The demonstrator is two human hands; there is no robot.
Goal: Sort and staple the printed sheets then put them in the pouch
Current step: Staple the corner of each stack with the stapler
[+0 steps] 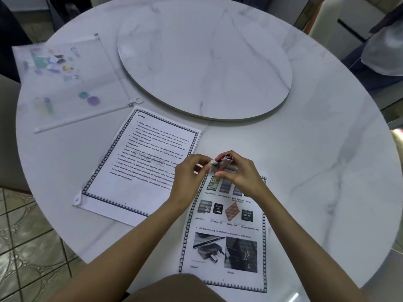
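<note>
Two sets of printed sheets lie on the round marble table. A text page headed STORAGE lies to the left, with a folded corner at its near left. A page with pictures of memory cards and USB ports lies in front of me. Above its top edge my right hand grips a small red and silver stapler. My left hand pinches something small and silvery at the stapler's left end. A translucent zip pouch with pastel prints lies at the far left.
A raised round marble turntable fills the table's middle and far side. The pouch's white zip edge with a ring pull lies near the text page. Tiled floor shows at the left, and chairs stand behind the table.
</note>
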